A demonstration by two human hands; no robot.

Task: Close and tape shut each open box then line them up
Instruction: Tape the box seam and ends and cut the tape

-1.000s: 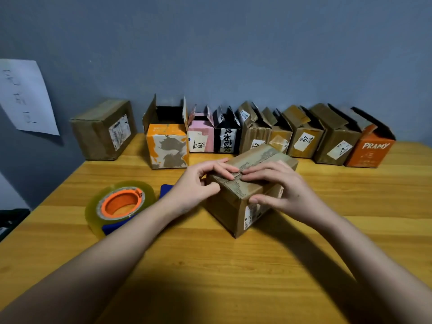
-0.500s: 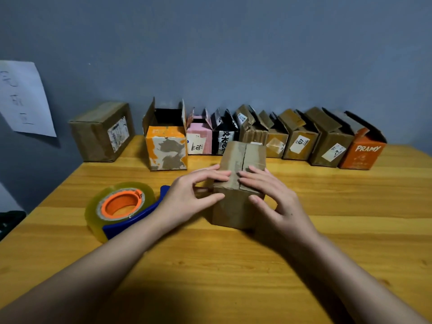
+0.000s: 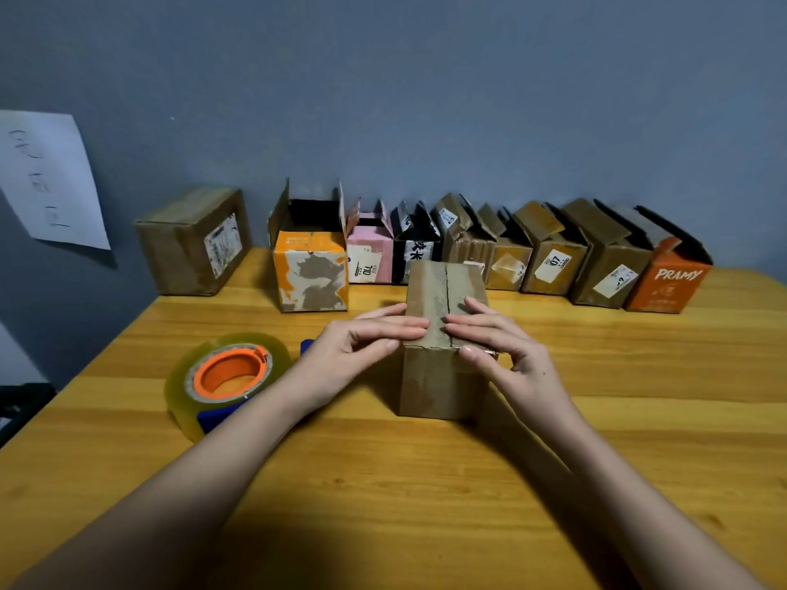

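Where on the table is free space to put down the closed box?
Bare wood lies right of the brown box, in front of the orange PRAMY box, and between the taped box and the tape dispenser. The back row by the wall is crowded.

We have one view only, a wide-angle camera worn on the head, so no second view shares the scene. We look forward and down across the table (image 3: 426, 483) toward the wall (image 3: 426, 78) behind it. Both forearms reach in from the bottom corners, and the left hand (image 3: 357, 347) and right hand (image 3: 506, 351) sit close, near the middle of the frame. The row of boxes (image 3: 553, 261) along the wall lies farther off. The wide lens bows the table's edges.
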